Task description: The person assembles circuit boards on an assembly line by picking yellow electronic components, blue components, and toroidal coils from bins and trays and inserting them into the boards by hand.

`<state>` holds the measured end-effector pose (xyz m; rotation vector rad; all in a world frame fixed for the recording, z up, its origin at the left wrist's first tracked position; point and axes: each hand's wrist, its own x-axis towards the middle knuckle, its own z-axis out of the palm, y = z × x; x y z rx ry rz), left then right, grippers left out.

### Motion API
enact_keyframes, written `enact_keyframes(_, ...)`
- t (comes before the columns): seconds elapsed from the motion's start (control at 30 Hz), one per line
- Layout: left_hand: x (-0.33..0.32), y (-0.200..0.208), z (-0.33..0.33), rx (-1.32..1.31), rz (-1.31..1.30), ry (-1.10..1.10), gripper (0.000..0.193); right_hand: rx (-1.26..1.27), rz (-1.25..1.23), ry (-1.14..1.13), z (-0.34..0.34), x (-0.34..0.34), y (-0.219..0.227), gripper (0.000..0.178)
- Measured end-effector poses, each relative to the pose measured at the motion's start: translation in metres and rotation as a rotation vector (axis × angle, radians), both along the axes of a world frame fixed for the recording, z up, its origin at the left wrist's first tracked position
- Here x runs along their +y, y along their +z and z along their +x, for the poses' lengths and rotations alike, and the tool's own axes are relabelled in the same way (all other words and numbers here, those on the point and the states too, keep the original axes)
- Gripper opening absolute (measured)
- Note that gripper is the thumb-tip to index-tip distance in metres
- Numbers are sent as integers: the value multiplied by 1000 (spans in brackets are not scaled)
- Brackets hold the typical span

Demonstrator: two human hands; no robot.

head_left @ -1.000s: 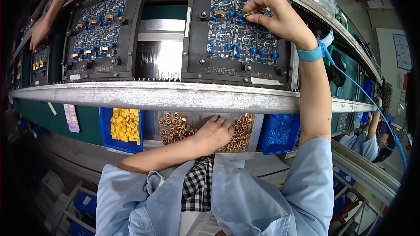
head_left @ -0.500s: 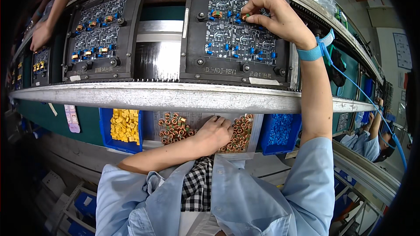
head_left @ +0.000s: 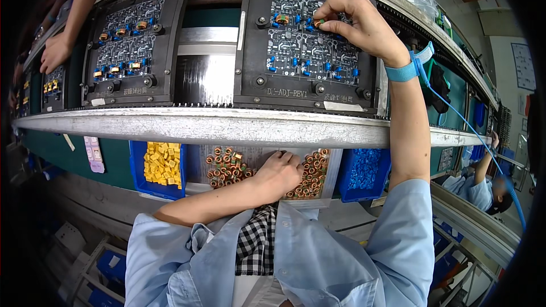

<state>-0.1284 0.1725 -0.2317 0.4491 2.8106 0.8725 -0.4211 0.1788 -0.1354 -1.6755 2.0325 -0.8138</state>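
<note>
Pinched between the thumb and forefinger of my right hand (head_left: 359, 25) is a small toroidal coil (head_left: 318, 23), held against the upper middle of the circuit boards (head_left: 290, 45). Those boards sit in a black fixture (head_left: 253, 79) and carry small blue parts. Another copper-wound coil (head_left: 282, 19) stands upright to its left. My left hand (head_left: 278, 175) rests with curled fingers over a clear tray (head_left: 322, 200), between two heaps of loose coils (head_left: 311, 171); what its fingertips hold, if anything, is hidden. A blue wrist strap (head_left: 402, 71) circles my right wrist.
A metal rail (head_left: 227, 125) runs between the fixtures and the parts. Blue bins hold yellow parts (head_left: 162, 163) and blue parts (head_left: 364, 167). A second fixture (head_left: 162, 88) lies left, near another person's hand (head_left: 56, 53). The strap's blue cord (head_left: 460, 112) stretches rightward.
My right hand stays at the same coil and my left hand keeps its place. At far left, the other person's hand has lifted away from a board and moved slightly right.
</note>
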Motion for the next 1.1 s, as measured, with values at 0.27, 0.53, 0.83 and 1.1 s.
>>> enact_keyframes(0.27, 0, -4, 1, 37, 18, 14, 18, -114, -114, -72, 3, 3, -14, 13)
enact_keyframes(0.53, 5, -6, 2, 12, 32, -65, 19, 0, -131, -66, 10, 2, -11, 12)
enact_keyframes(0.83, -5, -4, 7, 102, -75, 48, 22, 257, -169, -152, 19, 13, -15, 18)
enact_keyframes(1.1, -10, -3, 19, 64, -50, 146, 18, 86, -413, -86, 92, 57, 42, 20)
